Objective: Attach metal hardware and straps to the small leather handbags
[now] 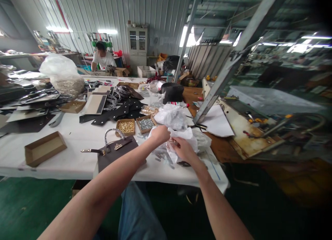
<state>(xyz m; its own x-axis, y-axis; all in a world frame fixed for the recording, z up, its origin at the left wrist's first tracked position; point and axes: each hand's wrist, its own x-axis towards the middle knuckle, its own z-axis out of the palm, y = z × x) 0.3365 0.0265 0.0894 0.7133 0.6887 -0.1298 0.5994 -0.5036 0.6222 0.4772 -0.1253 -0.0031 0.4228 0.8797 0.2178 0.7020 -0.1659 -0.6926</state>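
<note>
1. Nearest the camera are the person's bare forearms (pixel 103 191), with a denim-clad leg (pixel 138 210) below them.
2. The left hand (pixel 160 134) is curled at the edge of a crumpled white bag (pixel 171 154); its fingertips are hidden, so I cannot tell what they grip.
3. The right hand (pixel 183 149) reaches to the bag's near side, thumb and fingers bent toward each other; whether they meet on something, I cannot tell.
4. The bag lies on the white-covered table (pixel 80 129), near its right end.
5. Left of the hands, a dark bag panel (pixel 116 155) bears a wrapped handle (pixel 112 130). Behind it stand boxes of gold pieces (pixel 126 126) and silver pieces (pixel 145 123).
6. An open box (pixel 45 150) sits farther left.
7. Beyond, a co-worker in white (pixel 104 61) sits near a cabinet (pixel 138 42) and a corrugated wall (pixel 158 11).
</note>
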